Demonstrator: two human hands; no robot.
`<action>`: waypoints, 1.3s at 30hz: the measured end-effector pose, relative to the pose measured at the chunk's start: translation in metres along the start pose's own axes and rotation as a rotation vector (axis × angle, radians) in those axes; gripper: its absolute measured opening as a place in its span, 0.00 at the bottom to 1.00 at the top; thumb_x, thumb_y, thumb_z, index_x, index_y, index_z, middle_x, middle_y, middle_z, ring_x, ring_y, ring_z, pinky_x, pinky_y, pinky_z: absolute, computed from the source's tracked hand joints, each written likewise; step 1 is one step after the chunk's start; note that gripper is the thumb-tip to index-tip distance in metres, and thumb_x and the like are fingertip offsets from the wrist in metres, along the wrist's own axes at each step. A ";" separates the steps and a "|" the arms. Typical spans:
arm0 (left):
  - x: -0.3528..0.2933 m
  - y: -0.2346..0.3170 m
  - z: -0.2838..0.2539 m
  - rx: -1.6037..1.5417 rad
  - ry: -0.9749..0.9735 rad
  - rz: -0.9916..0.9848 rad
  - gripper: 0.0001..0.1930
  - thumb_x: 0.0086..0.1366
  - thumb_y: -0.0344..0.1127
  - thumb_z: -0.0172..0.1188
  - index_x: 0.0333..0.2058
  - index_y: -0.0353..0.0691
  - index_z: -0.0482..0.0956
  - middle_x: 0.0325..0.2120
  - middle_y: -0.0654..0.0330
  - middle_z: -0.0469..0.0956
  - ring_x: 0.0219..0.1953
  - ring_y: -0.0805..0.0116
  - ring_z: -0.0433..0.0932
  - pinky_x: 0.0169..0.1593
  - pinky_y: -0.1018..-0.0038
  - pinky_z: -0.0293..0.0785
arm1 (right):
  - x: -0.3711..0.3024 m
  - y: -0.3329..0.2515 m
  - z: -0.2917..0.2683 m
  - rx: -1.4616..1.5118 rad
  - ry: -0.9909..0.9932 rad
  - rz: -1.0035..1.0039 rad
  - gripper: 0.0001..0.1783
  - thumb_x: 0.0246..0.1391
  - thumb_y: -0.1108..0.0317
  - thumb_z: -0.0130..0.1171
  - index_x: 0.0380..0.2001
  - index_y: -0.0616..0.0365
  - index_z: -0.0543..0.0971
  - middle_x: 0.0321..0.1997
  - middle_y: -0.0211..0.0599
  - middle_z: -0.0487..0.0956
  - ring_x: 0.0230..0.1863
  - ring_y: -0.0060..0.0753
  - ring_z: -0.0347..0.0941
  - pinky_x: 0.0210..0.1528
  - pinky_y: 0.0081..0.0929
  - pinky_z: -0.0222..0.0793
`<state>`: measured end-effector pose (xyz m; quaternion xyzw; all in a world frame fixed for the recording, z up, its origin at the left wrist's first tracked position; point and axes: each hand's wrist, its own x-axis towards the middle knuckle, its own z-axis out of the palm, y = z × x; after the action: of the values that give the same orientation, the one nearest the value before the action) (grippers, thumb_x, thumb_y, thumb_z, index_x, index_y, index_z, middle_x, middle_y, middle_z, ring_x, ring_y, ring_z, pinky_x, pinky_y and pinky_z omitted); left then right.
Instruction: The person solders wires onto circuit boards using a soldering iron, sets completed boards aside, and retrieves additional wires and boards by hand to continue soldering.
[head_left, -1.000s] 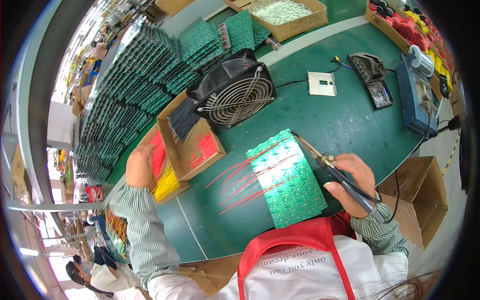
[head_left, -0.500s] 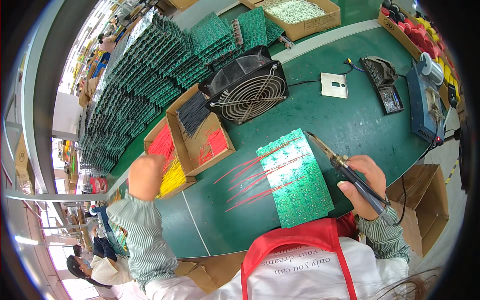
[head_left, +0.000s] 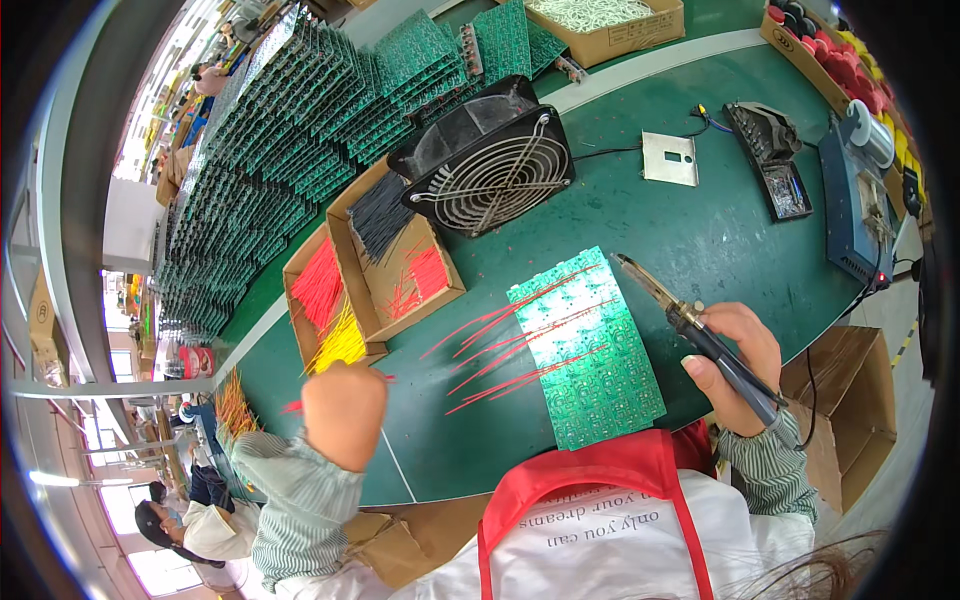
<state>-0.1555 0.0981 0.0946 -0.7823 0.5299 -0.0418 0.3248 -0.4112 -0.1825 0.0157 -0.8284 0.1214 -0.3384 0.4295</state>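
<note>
My right hand (head_left: 740, 370) is closed round the handle of a soldering iron (head_left: 690, 325), its tip pointing up and left beside the circuit board panel (head_left: 610, 385). That green panel lies on the bench in front of me, with several red wires (head_left: 490, 365) reaching across it and sticking out past its left edge. My left hand (head_left: 345, 415) is closed, slightly blurred, just below the yellow wires (head_left: 342, 342). Red wire (head_left: 292, 407) pokes out on both sides of this fist; how many strands it holds is hidden.
Cardboard trays (head_left: 415, 322) hold red, yellow and dark wires. Behind them stand a black fan (head_left: 490, 170) and tall stacks of circuit boards (head_left: 270, 160). A blue soldering station (head_left: 850, 205), an iron stand (head_left: 770, 160) and a metal plate (head_left: 669, 160) are at right. A co-worker (head_left: 200, 525) sits far left.
My left hand has moved right and toward me, away from the wire trays, and red wire now shows in it. The right hand with the soldering iron has barely moved.
</note>
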 end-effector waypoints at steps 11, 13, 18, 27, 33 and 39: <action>0.015 0.055 0.073 0.037 0.001 0.035 0.03 0.42 0.31 0.58 0.15 0.40 0.79 0.17 0.58 0.76 0.24 0.62 0.77 0.20 0.69 0.70 | -0.002 0.002 -0.008 0.026 0.005 -0.061 0.19 0.44 0.66 0.69 0.36 0.62 0.74 0.31 0.45 0.77 0.29 0.43 0.75 0.32 0.31 0.70; 0.010 0.048 0.073 0.027 -0.032 0.023 0.03 0.43 0.31 0.58 0.18 0.40 0.80 0.17 0.58 0.76 0.23 0.62 0.77 0.20 0.69 0.70 | -0.002 0.002 -0.011 0.034 0.015 -0.054 0.18 0.43 0.67 0.69 0.36 0.62 0.74 0.31 0.45 0.77 0.29 0.42 0.75 0.32 0.31 0.70; 0.015 0.021 -0.008 -0.340 0.285 -0.066 0.06 0.52 0.31 0.59 0.31 0.39 0.79 0.19 0.56 0.76 0.21 0.57 0.76 0.25 0.66 0.70 | -0.001 -0.002 -0.017 0.133 -0.003 -0.013 0.16 0.41 0.70 0.69 0.34 0.61 0.76 0.30 0.41 0.79 0.26 0.34 0.75 0.28 0.25 0.69; 0.043 0.085 -0.088 -0.933 0.661 -0.146 0.06 0.53 0.26 0.63 0.30 0.37 0.76 0.22 0.54 0.75 0.23 0.54 0.75 0.28 0.65 0.70 | -0.006 -0.009 -0.038 0.062 -0.009 0.089 0.12 0.40 0.70 0.67 0.30 0.60 0.77 0.25 0.35 0.80 0.22 0.28 0.76 0.26 0.21 0.69; 0.085 0.127 -0.061 -1.221 0.383 0.086 0.05 0.55 0.28 0.63 0.30 0.34 0.78 0.22 0.55 0.75 0.23 0.64 0.74 0.27 0.73 0.68 | -0.010 -0.014 -0.048 0.100 -0.065 0.215 0.11 0.41 0.71 0.66 0.29 0.60 0.77 0.23 0.34 0.79 0.22 0.24 0.76 0.25 0.20 0.68; 0.102 0.143 -0.052 -1.403 0.305 0.042 0.07 0.55 0.30 0.64 0.28 0.32 0.78 0.22 0.54 0.75 0.23 0.62 0.74 0.29 0.72 0.69 | -0.010 -0.010 -0.045 0.169 -0.062 0.307 0.09 0.41 0.71 0.66 0.27 0.61 0.77 0.21 0.31 0.78 0.21 0.20 0.74 0.25 0.19 0.68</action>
<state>-0.2466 -0.0458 0.0280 -0.7816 0.4864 0.2060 -0.3317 -0.4494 -0.1999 0.0368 -0.7712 0.2040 -0.2521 0.5478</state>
